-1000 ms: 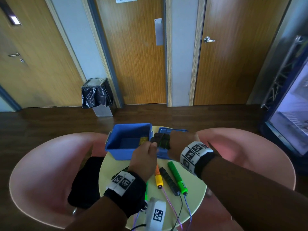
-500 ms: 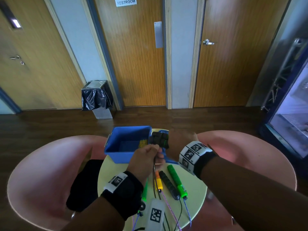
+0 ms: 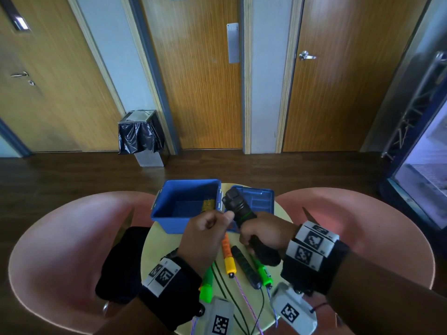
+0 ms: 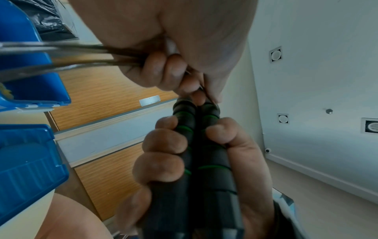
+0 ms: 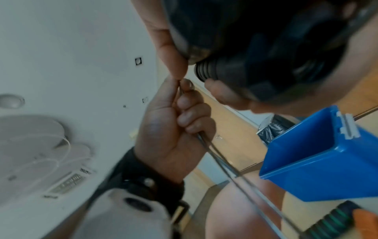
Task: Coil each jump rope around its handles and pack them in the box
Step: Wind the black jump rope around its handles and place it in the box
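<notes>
My right hand [image 3: 250, 238] grips a pair of black jump-rope handles with green rings [image 3: 238, 209], held side by side and tilted up just in front of the blue box [image 3: 169, 213]. My left hand [image 3: 225, 217] pinches the thin dark rope [image 4: 61, 53] right at the handles' top end. The left wrist view shows right-hand fingers [image 4: 163, 142] curled round both handles [image 4: 212, 155]. In the right wrist view two rope strands [image 5: 225, 161] run down from my left fist [image 5: 184, 113]. Something yellow [image 3: 208, 205] lies inside the box.
The box lid [image 3: 258, 201] lies open behind the handles. On the round yellow table [image 3: 157, 247] lie an orange-yellow handle [image 3: 228, 258], a black handle [image 3: 245, 268], two green handles [image 3: 263, 275] [image 3: 206, 286] and loose ropes. Pink chairs [image 3: 60, 238] flank the table.
The black handle pair has come away from the box rim toward me and tipped more upright. My right hand now grips it lower down; my left hand pinches the rope at its top.
</notes>
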A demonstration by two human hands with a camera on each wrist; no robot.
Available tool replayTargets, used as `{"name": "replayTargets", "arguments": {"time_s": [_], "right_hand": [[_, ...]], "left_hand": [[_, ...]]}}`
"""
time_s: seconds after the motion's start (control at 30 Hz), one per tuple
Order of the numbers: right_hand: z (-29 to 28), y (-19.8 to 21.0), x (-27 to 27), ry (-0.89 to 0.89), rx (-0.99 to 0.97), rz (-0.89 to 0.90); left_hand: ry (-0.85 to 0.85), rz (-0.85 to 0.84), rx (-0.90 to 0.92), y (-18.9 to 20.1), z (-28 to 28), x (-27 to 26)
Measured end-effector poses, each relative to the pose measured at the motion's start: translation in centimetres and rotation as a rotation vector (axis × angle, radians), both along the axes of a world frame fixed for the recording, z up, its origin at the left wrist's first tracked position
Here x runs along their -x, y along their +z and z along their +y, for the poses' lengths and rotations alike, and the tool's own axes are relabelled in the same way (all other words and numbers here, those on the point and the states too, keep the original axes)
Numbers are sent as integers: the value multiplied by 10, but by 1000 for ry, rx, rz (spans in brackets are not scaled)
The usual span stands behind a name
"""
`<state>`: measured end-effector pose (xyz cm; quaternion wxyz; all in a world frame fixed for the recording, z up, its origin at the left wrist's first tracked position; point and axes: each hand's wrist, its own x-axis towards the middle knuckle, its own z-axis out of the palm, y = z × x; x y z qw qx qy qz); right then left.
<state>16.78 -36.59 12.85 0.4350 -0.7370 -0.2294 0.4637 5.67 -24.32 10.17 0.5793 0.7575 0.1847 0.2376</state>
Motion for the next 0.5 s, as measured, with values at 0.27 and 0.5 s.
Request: {"name": "replayTargets", "arguments": {"time_s": [0.27, 0.5], "right_hand": [[-16, 8, 8, -31, -321, 692], [-20, 20, 9, 26, -450, 775]], "left_hand": [[-61, -56, 106, 19, -1, -6], [-149, -72, 473, 34, -11, -14]]}}
